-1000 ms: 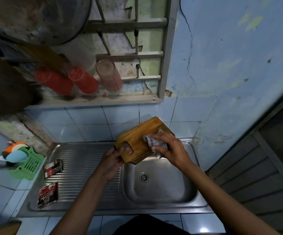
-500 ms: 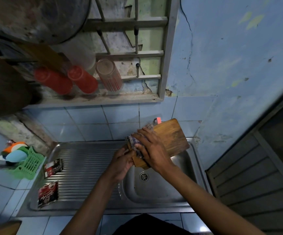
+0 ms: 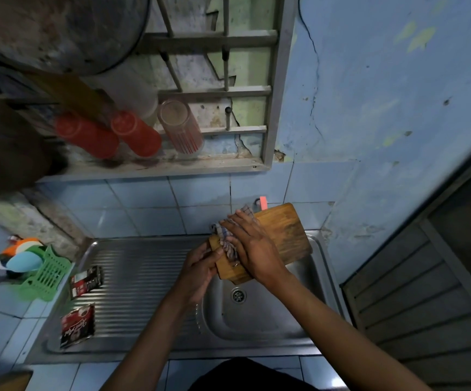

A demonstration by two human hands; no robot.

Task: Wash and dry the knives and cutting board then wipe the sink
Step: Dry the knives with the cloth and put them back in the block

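Now: left hand [image 3: 200, 270] curled round the near corner of the wooden cutting board [image 3: 280, 235], holding it tilted above the sink [image 3: 259, 314] basin. Right hand [image 3: 252, 244] spread flat, fingers [image 3: 235, 218] pressing a checked cloth [image 3: 225, 238] onto the board's face. Possibly a tap just behind, blurred. Two sachets [image 3: 77, 324] lying left on the ribbed drainer.

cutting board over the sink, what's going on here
A person is drying the wooden cutting board, held tilted above the sink basin. The left hand grips its lower end, and the right hand presses a checked cloth flat against its face. Two sachets lie on the draining board.
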